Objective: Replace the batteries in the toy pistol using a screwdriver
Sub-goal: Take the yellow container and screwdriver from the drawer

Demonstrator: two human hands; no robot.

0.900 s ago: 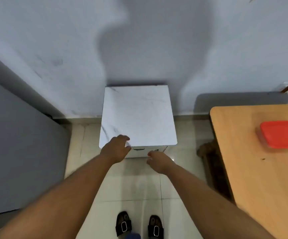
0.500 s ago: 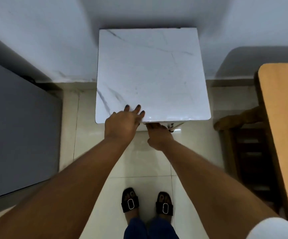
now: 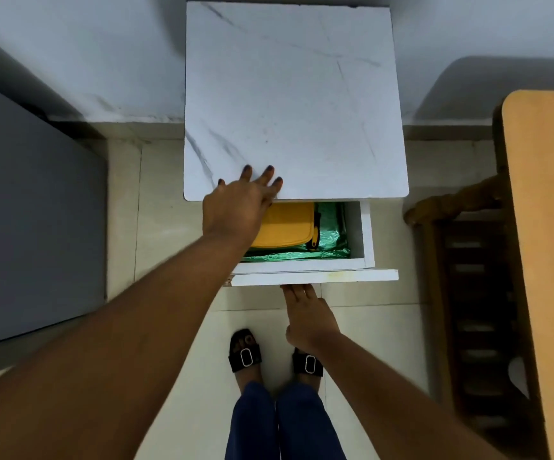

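A white marble-topped cabinet (image 3: 295,94) stands against the wall with its top drawer (image 3: 352,277) pulled out. Inside lie a yellow pouch (image 3: 285,227), a small yellow-and-black item (image 3: 315,235) beside it, and a green plastic sheet (image 3: 333,239) underneath. No toy pistol, batteries or screwdriver can be made out. My left hand (image 3: 236,210) rests flat on the cabinet top's front edge, fingers straight, hiding the drawer's left part. My right hand (image 3: 309,320) reaches under the drawer front, its fingertips hidden beneath the panel.
A wooden table (image 3: 548,227) runs along the right, with a dark wooden chair (image 3: 468,293) tucked beside it. A grey panel (image 3: 30,210) fills the left. My feet in black sandals (image 3: 245,351) stand on the pale tiled floor right before the drawer.
The drawer, shut before, has slid out toward me with my right hand at its front. My left hand has stayed on the cabinet top. The view has tilted further down.
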